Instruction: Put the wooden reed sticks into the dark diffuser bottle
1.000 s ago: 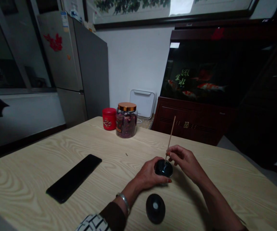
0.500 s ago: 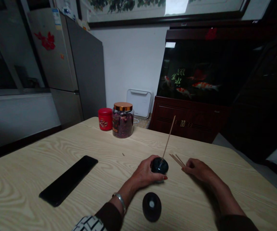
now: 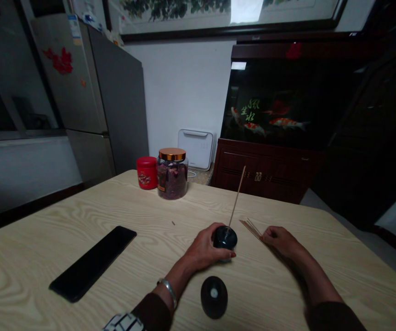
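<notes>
My left hand (image 3: 203, 246) is wrapped round a small, dark, glossy diffuser bottle (image 3: 226, 238) on the table, thumb at the near side. A single thin brown reed (image 3: 236, 197) stands up out of the bottle's top, leaning slightly right. To the right, my right hand (image 3: 280, 240) pinches several thin reeds (image 3: 251, 227), whose free ends fan out toward the far left. Those reeds are apart from the bottle. Nearer to me lies a round black cap (image 3: 214, 297) with a pale spot in its middle.
A black phone (image 3: 94, 262) lies on the wood-grain table (image 3: 143, 266) at the left. Further back stand a red canister (image 3: 147, 173) and a copper-lidded jar (image 3: 172, 174) of dried petals. A small brown scrap (image 3: 173, 223) lies mid-table. Beyond the table is a fish tank (image 3: 270, 101).
The view has shifted slightly, moving everything a little left in the picture. Both hands keep their holds, and the reeds in my right hand sit at a slightly different angle.
</notes>
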Demonstrator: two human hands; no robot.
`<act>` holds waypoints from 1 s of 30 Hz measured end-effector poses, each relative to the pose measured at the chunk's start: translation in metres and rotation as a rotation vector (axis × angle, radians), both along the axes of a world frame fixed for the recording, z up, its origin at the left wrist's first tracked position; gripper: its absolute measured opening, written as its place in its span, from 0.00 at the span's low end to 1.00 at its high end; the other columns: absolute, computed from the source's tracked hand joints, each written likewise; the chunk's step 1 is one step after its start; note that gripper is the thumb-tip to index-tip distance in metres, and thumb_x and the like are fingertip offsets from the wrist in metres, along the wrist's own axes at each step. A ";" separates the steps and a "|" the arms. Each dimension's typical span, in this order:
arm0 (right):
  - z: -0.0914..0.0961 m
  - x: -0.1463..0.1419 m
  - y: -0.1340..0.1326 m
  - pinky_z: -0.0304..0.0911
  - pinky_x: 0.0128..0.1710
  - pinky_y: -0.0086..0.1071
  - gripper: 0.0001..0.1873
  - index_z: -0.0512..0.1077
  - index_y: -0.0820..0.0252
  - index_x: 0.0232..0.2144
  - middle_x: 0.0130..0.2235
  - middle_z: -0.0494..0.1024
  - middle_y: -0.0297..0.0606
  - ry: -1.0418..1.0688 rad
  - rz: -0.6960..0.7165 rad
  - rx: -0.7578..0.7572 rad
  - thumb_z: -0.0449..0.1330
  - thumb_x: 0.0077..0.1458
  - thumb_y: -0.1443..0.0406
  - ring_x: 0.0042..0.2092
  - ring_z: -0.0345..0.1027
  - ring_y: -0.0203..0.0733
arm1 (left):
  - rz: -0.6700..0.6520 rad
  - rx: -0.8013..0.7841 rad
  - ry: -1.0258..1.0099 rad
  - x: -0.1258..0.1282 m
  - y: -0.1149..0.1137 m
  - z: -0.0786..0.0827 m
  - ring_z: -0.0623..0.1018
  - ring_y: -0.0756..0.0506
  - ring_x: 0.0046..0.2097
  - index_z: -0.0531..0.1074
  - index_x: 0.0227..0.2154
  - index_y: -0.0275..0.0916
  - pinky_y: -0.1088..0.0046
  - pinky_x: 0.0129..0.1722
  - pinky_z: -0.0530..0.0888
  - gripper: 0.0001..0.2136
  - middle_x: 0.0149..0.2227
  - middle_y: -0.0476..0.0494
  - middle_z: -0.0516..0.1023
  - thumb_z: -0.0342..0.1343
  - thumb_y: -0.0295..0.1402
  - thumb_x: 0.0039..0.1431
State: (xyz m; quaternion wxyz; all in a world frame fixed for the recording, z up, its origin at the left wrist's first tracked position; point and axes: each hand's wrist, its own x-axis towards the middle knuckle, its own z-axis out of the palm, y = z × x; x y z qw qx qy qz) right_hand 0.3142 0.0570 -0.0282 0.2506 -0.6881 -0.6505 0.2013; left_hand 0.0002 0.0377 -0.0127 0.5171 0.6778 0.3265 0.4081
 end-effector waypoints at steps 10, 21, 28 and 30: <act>0.045 -0.009 -0.014 0.59 0.25 0.31 0.17 0.69 0.59 0.20 0.22 0.72 0.34 0.292 -0.019 0.047 0.60 0.45 0.51 0.25 0.63 0.37 | -0.007 0.004 0.004 -0.001 -0.002 0.004 0.76 0.43 0.45 0.70 0.49 0.36 0.70 0.45 0.71 0.32 0.43 0.43 0.78 0.73 0.34 0.38; 0.161 -0.086 -0.060 0.66 0.22 0.21 0.12 0.75 0.58 0.28 0.32 0.75 0.34 1.108 -0.196 0.826 0.72 0.42 0.61 0.31 0.71 0.33 | 0.010 0.030 0.020 -0.001 -0.002 0.004 0.76 0.42 0.45 0.72 0.49 0.36 0.71 0.44 0.71 0.31 0.43 0.43 0.78 0.72 0.36 0.38; 0.144 -0.107 -0.053 0.68 0.24 0.23 0.12 0.76 0.59 0.32 0.31 0.76 0.35 0.898 -0.121 0.795 0.70 0.48 0.58 0.32 0.71 0.35 | 0.028 0.030 0.043 -0.002 -0.001 0.004 0.76 0.42 0.45 0.71 0.50 0.37 0.69 0.47 0.71 0.33 0.43 0.43 0.78 0.73 0.36 0.37; 0.141 -0.110 -0.051 0.69 0.25 0.25 0.12 0.76 0.59 0.32 0.32 0.76 0.35 0.851 -0.105 0.782 0.69 0.50 0.57 0.32 0.71 0.35 | 0.021 0.031 0.037 -0.002 -0.002 0.004 0.76 0.42 0.45 0.71 0.50 0.37 0.69 0.46 0.72 0.33 0.43 0.44 0.78 0.73 0.36 0.37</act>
